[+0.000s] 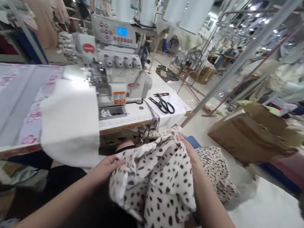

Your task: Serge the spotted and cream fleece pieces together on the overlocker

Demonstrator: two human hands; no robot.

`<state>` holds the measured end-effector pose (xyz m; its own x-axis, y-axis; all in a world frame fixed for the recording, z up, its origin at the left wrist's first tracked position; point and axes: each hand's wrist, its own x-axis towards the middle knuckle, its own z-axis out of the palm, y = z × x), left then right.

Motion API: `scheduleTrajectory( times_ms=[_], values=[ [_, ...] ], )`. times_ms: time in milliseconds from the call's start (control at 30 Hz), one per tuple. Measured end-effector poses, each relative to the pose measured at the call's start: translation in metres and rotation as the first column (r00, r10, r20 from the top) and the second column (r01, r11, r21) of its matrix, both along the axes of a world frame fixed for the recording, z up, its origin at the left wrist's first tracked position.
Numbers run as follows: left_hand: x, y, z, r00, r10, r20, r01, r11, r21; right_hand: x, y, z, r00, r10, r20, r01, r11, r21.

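A cream fabric piece with dark spots (163, 179) hangs bunched over my lap, held up between both hands. My left hand (105, 167) pinches its left edge, where the cloth gathers in folds. Farther up on the right, my right hand (188, 148) grips the upper edge; the cloth and the hand's own back partly hide those fingers. More spotted fabric (215, 171) lies beyond my right forearm. Ahead on the table stands a white overlock sewing machine (118, 68), apart from the cloth. White fabric (72, 122) drapes over the table edge left of my hands.
Black scissors (162, 104) and a small red-handled snipper (161, 94) lie on the table right of the machine. A metal pole (230, 72) slants up at the right. Beyond it sits an open cardboard box (250, 134). Large thread cones (148, 10) stand behind the machine.
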<state>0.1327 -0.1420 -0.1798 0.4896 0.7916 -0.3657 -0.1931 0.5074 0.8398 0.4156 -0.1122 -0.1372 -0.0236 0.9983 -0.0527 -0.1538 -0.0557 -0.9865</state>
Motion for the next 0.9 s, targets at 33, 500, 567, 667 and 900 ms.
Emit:
scheduleTrajectory(
  times_ms=[33, 500, 567, 667, 900],
  values=[
    [-0.008, -0.001, 0.001, 0.998, 0.055, 0.024, -0.053, 0.995, -0.081, 0.000, 0.002, -0.012, 0.999, -0.013, 0.049, 0.013, 1.000, -0.007],
    [-0.026, -0.032, 0.003, 0.938, 0.131, -0.320, 0.013, 0.912, 0.410, -0.134, -0.056, -0.030, 0.908, 0.350, 0.231, -0.350, 0.936, -0.044],
    [-0.034, -0.038, 0.011, 0.940, 0.098, -0.326, 0.049, 0.908, 0.416, -0.135, -0.058, -0.027, 0.903, 0.333, 0.271, -0.332, 0.942, -0.052],
    [-0.051, -0.037, 0.024, 0.882, 0.243, -0.403, 0.007, 0.850, 0.526, -0.128, -0.062, -0.018, 0.851, 0.451, 0.271, -0.430, 0.893, -0.135],
    [-0.060, 0.000, 0.037, 0.862, -0.302, -0.408, 0.502, 0.622, 0.601, -0.126, -0.055, 0.031, 0.286, 0.880, 0.379, -0.879, 0.399, -0.263]
  ],
)
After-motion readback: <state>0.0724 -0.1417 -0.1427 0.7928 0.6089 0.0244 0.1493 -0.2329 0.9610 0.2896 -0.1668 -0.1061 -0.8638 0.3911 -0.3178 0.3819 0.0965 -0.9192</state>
